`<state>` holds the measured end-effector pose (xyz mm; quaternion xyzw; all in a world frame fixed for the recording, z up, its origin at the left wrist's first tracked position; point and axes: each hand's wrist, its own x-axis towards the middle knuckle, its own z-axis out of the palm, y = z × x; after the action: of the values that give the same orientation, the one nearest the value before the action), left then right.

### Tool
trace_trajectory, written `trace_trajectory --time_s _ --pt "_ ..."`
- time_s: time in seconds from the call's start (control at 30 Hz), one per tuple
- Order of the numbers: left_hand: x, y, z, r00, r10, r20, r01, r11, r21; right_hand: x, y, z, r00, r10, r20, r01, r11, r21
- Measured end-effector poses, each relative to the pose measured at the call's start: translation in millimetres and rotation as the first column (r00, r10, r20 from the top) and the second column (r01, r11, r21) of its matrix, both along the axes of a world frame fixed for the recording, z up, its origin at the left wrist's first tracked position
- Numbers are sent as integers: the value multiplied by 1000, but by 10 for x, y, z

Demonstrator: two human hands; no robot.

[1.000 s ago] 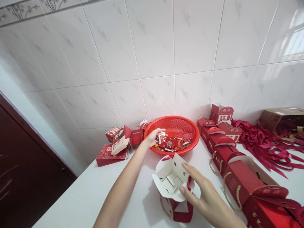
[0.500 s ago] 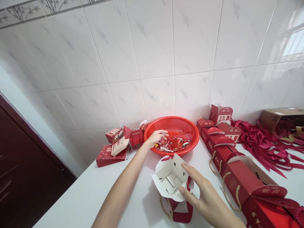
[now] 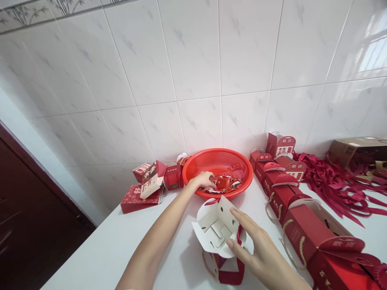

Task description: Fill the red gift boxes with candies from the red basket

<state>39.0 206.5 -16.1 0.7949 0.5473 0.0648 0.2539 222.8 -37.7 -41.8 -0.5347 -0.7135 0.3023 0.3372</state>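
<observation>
A red plastic basket (image 3: 217,155) stands against the wall with red-wrapped candies (image 3: 225,183) in its bottom. My left hand (image 3: 204,180) reaches into it from the left, fingers curled down onto the candies; what its fingertips hold, if anything, is hidden. In front of the basket is an open red box (image 3: 231,277) with white inner flaps spread and nothing inside. My right hand (image 3: 254,245) grips the box's right flap between thumb and fingers. Rope handle and dark red ribbon hang at the box's sides.
A row of red gift boxes (image 3: 305,225) with rope handles runs down the right side. Beyond it lie a heap of red ribbons (image 3: 329,181) and a cardboard box (image 3: 356,151). More red boxes (image 3: 140,199) are at the left, on the white table (image 3: 99,249).
My left hand has moved lower and slightly right into the candies, its fingers now more curled. My right hand and the open box have hardly moved.
</observation>
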Motion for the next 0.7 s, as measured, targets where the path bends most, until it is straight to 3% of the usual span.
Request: trace_trajectory --time_s 0.17,0.33,0.53,0.7 --pt "-73 -29 -14 980 35 198 -44 998 42 -11 -9 0 1000 1 3 -1 1000 -6" --pt "-36 -94 63 879 131 459 -118 991 -56 -16 2 -1 1000 -8 -2 8 1000 7" --pt "5 -182 183 667 176 724 -112 984 -136 -15 -4 -1 1000 -11 -17 11 1000 12" --pt "15 -349 319 387 299 872 -50 951 -304 -12 2 -9 999 -18 -27 18 1000 23"
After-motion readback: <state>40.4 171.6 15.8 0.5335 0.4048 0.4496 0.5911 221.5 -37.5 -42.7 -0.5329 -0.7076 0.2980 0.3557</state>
